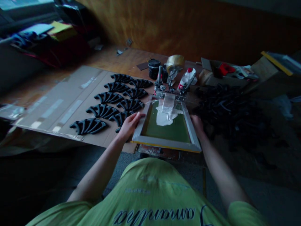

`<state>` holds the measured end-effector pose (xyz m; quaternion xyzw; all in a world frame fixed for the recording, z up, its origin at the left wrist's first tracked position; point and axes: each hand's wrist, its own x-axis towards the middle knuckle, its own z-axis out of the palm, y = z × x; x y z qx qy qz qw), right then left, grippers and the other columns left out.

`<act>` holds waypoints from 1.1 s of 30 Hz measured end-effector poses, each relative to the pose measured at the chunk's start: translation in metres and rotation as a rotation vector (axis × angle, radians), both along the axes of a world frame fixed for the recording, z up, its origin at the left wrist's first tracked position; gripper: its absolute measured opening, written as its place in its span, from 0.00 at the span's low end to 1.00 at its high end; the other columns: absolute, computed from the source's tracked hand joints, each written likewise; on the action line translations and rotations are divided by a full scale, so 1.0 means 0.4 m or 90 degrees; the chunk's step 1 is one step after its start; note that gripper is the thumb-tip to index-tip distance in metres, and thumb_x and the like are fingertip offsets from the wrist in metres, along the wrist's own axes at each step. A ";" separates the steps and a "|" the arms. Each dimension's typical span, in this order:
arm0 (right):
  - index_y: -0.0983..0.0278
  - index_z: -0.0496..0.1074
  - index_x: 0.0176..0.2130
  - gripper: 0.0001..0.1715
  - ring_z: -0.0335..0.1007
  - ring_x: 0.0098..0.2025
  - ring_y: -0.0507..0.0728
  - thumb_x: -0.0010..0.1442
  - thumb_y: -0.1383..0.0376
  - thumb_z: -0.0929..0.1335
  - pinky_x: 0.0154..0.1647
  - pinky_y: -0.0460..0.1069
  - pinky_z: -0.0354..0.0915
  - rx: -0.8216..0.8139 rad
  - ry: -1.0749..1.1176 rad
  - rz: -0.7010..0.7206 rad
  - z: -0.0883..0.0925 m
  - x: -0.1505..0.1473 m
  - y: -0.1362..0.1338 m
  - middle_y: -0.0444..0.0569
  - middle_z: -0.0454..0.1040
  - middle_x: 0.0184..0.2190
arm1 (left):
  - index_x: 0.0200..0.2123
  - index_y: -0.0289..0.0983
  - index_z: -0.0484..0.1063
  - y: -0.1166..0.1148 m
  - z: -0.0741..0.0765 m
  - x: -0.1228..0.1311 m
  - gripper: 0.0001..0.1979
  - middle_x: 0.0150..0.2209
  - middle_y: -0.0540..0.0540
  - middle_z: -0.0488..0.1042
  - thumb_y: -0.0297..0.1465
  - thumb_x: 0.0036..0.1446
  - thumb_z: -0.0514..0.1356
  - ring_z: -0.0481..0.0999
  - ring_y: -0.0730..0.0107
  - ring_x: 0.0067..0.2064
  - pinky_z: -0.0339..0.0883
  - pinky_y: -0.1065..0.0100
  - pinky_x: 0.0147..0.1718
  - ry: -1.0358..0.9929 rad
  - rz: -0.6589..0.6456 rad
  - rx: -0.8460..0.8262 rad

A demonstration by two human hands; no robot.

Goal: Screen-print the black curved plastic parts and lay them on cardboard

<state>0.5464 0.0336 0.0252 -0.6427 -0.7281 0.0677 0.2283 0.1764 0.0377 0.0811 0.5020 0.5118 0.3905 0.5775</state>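
Observation:
A screen printing frame (164, 142) with a green mesh lies in front of me, its far end at a metal hinge clamp (162, 91). White ink (162, 118) is spread over the upper part of the mesh, and a pale squeegee (168, 103) rests in it. My left hand (130, 125) grips the frame's left side, thumb along the edge. On the opposite side my right hand (197, 124) is closed at the frame's edge, its fingers partly hidden. Beside my left hand, curved black ribbed parts (89, 126) lie in two columns on flat cardboard (58, 94).
A dark heap of black parts (230, 110) lies at the right. Behind the clamp stand a black tub (154, 68), a tape roll (175, 62) and a red-capped bottle (185, 78). An open cardboard box (207, 77) sits at the back right, near another yellow-edged frame (277, 63).

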 end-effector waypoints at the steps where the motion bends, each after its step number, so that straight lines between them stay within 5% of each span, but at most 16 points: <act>1: 0.64 0.74 0.53 0.23 0.72 0.40 0.61 0.70 0.61 0.57 0.45 0.56 0.66 0.018 0.006 -0.052 0.021 0.007 0.019 0.56 0.75 0.38 | 0.55 0.36 0.73 -0.017 -0.043 -0.007 0.33 0.27 0.49 0.74 0.53 0.55 0.60 0.69 0.73 0.24 0.58 0.73 0.21 0.016 -0.016 -0.038; 3: 0.65 0.71 0.57 0.22 0.71 0.45 0.62 0.67 0.60 0.63 0.48 0.56 0.67 0.054 0.009 -0.104 0.063 -0.025 0.064 0.58 0.73 0.46 | 0.63 0.38 0.65 -0.036 -0.123 -0.012 0.38 0.29 0.49 0.75 0.49 0.52 0.64 0.70 0.71 0.25 0.59 0.73 0.22 0.054 -0.025 -0.071; 5: 0.65 0.68 0.59 0.30 0.69 0.51 0.63 0.60 0.59 0.71 0.52 0.56 0.66 0.073 -0.017 -0.054 0.097 -0.100 0.104 0.58 0.70 0.53 | 0.65 0.38 0.63 -0.038 -0.182 -0.009 0.40 0.28 0.50 0.75 0.46 0.51 0.64 0.70 0.71 0.25 0.60 0.72 0.23 0.102 -0.016 -0.064; 7: 0.65 0.70 0.56 0.31 0.67 0.53 0.64 0.55 0.61 0.75 0.52 0.56 0.65 0.037 -0.075 0.030 0.116 -0.186 0.124 0.57 0.71 0.51 | 0.64 0.37 0.65 -0.030 -0.217 -0.005 0.38 0.25 0.51 0.73 0.45 0.52 0.64 0.67 0.73 0.24 0.58 0.73 0.22 0.144 -0.011 -0.054; 9: 0.65 0.74 0.49 0.21 0.68 0.48 0.63 0.55 0.64 0.75 0.48 0.55 0.65 -0.037 -0.126 0.073 0.116 -0.252 0.115 0.55 0.75 0.44 | 0.62 0.37 0.67 -0.021 -0.234 -0.004 0.36 0.24 0.52 0.71 0.45 0.52 0.64 0.65 0.74 0.22 0.56 0.73 0.22 0.158 -0.011 -0.056; 13: 0.65 0.75 0.39 0.05 0.69 0.42 0.61 0.62 0.67 0.68 0.42 0.52 0.62 -0.107 -0.186 0.152 0.086 -0.286 0.025 0.55 0.77 0.37 | 0.60 0.36 0.70 -0.013 -0.249 -0.007 0.35 0.24 0.51 0.72 0.46 0.52 0.64 0.66 0.74 0.22 0.57 0.73 0.22 0.161 -0.011 -0.073; 17: 0.65 0.75 0.37 0.12 0.68 0.42 0.58 0.62 0.75 0.63 0.40 0.51 0.59 -0.085 -0.206 0.330 0.080 -0.245 -0.047 0.53 0.77 0.35 | 0.60 0.36 0.70 -0.014 -0.261 -0.008 0.35 0.27 0.49 0.74 0.47 0.53 0.63 0.67 0.73 0.24 0.57 0.73 0.22 0.155 -0.006 -0.074; 20: 0.63 0.75 0.35 0.06 0.69 0.39 0.57 0.60 0.72 0.67 0.38 0.50 0.58 -0.090 -0.197 0.414 0.095 -0.224 -0.039 0.49 0.77 0.33 | 0.60 0.36 0.70 -0.016 -0.263 -0.007 0.35 0.28 0.49 0.76 0.48 0.53 0.63 0.69 0.72 0.25 0.58 0.73 0.22 0.165 -0.006 -0.073; 25: 0.64 0.75 0.36 0.05 0.69 0.40 0.58 0.61 0.70 0.68 0.39 0.51 0.59 -0.006 -0.183 0.276 0.065 -0.246 -0.033 0.51 0.78 0.35 | 0.59 0.36 0.71 -0.019 -0.255 -0.004 0.36 0.31 0.47 0.79 0.50 0.52 0.62 0.72 0.69 0.27 0.62 0.71 0.25 0.168 -0.002 -0.071; 29: 0.65 0.76 0.43 0.12 0.71 0.42 0.58 0.63 0.73 0.64 0.40 0.51 0.61 0.024 -0.179 0.306 0.020 -0.256 -0.086 0.54 0.79 0.43 | 0.59 0.36 0.71 -0.021 -0.251 -0.003 0.37 0.33 0.45 0.80 0.51 0.51 0.63 0.74 0.67 0.29 0.63 0.70 0.26 0.146 0.005 -0.067; 33: 0.61 0.76 0.43 0.08 0.73 0.42 0.59 0.62 0.64 0.70 0.42 0.51 0.64 -0.024 -0.105 0.257 0.053 -0.259 -0.052 0.50 0.79 0.39 | 0.60 0.35 0.70 -0.020 -0.236 -0.005 0.38 0.29 0.47 0.78 0.51 0.50 0.64 0.70 0.71 0.25 0.59 0.72 0.23 0.122 -0.003 -0.091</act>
